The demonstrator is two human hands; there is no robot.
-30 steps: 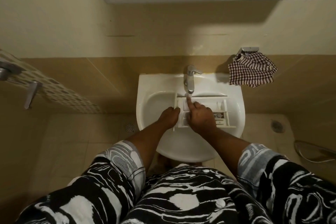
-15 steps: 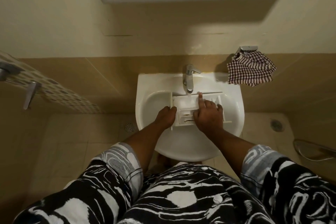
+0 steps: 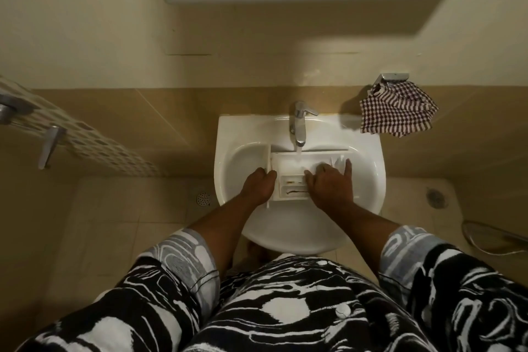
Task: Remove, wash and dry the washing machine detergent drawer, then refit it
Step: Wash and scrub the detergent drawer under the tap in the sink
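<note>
Drawer is in the sink, lying across the basin w/ its long axis left-right, directly under the tap; water lands on the far edge of the big compartment, roughly mid-length. Left hand is at the drawer's left end, fingers curled round the end wall, so that's the clamp. Right hand lies over the right half, fingers splayed and fairly straight, pressing down into the compartments rather than grabbing; looks like rubbing, tho I can't tell how hard. The small near-side compartments between the two hands show a dark streak of residue, i.e. not clean yet.

What the next move turns on, imo: the stream hits centre-back, while the dirt sits near-side, to the right of the left-hand grip; the right hand is the nearer one, just beside it. So the drawer prob needs tipping or pulling toward the person to get that pocket under the water, w/ left steering and right scrubbing. Washing stage, approx midway thru; drying and refit not begun. Checked cloth hangs from a wall holder right of the sink, on the right hand's side, well apart from the drawer; likely the drying rag.
</note>
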